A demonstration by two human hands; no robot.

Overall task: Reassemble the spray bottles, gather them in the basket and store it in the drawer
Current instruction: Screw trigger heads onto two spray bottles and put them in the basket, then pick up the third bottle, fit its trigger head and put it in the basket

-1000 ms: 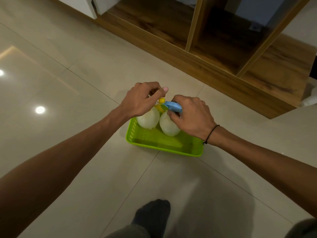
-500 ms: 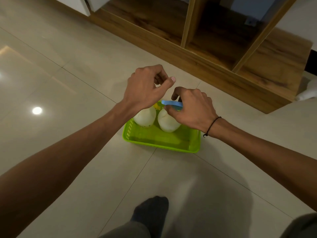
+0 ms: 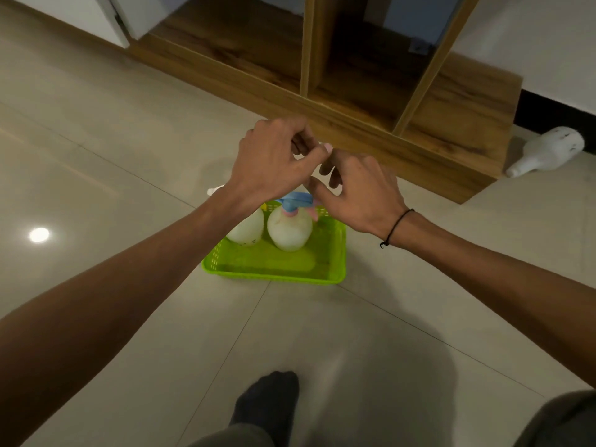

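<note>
Two bottles in the basket, a third lying off by the cabinet

Two spray bottles (image 3: 289, 230) stand upright in our green basket (image 3: 274, 272), just below both hands. A white bottle (image 3: 548, 151) lies on its side, neck toward us, well off to the right. Our right hand (image 3: 358, 191) is nearer it, fingers loosely curled on nothing; our left hand (image 3: 274, 162) pinches empty too.
</note>
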